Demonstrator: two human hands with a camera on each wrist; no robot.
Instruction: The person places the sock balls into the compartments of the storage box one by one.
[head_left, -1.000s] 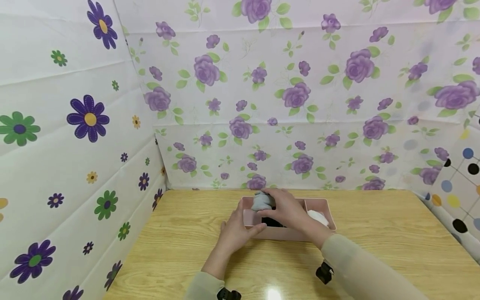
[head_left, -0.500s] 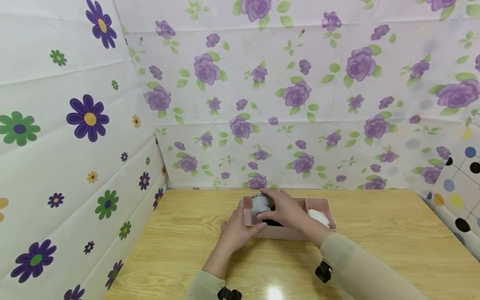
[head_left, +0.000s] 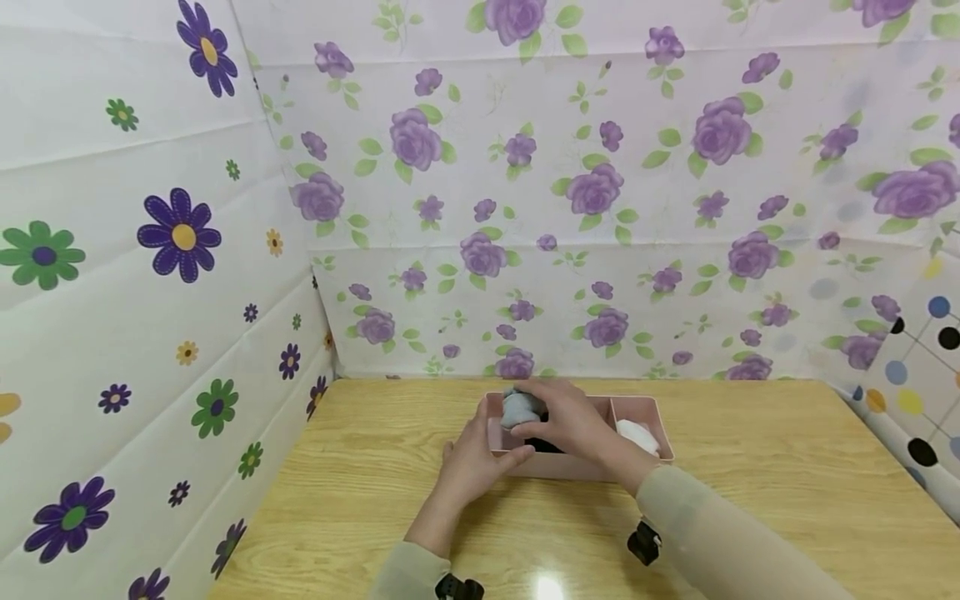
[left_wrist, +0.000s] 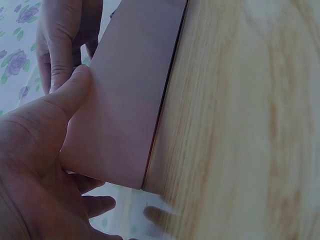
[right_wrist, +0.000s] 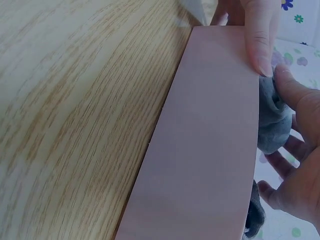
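Observation:
A long pink divided box stands on the table. My left hand grips its left end, with the thumb on the front wall and the fingers round the end. My right hand reaches over the box and holds a balled-up grey sock at the left compartment. In the right wrist view the grey sock bulges past the box rim between thumb and fingers. Black cloth lies in the box under my right hand. A white cloth bundle sits in the right compartment. My right forearm hides part of the box.
The wooden table extends on both sides of the box and in front of it. Behind it hangs a rose-patterned sheet. A daisy-patterned sheet closes the left side.
The grey sock and my right fingers have shifted very slightly to the left. My left hand and the box stay in place.

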